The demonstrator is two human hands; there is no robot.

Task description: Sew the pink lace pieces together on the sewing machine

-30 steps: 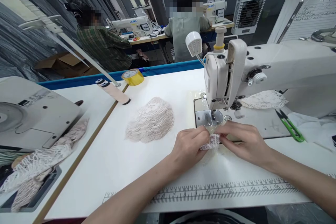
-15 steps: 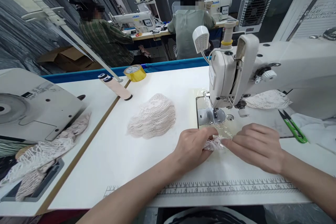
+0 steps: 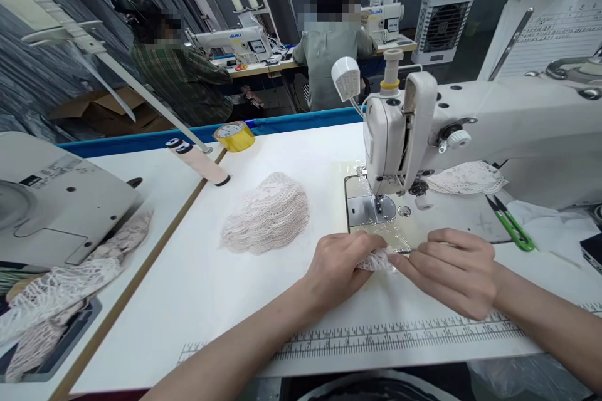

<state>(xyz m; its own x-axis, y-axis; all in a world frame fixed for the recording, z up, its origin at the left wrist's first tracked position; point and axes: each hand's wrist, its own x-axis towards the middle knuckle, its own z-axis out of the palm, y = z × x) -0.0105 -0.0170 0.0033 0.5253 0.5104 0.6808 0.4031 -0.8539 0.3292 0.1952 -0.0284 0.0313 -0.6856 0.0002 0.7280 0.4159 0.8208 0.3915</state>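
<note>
A small gathered piece of white lace lies between my hands, just in front of the sewing machine. My left hand pinches it from the left, thumb and fingers closed, hiding part of it. At its right end, my right hand is closed, with the thumb and index fingertip on the lace and the other fingers curled. Behind the hands are the metal needle plate and the presser foot. Clear tape or film covers the machine bed nearby.
Stacked lace pieces lie left of my hands. Green thread snips and more lace are on the right. A thread cone and yellow tape roll lie at the back. Two people sit at machines beyond.
The view has shifted slightly, so the table and machine appear further left. Both hands stay on the lace, with barely any change in their grip.
</note>
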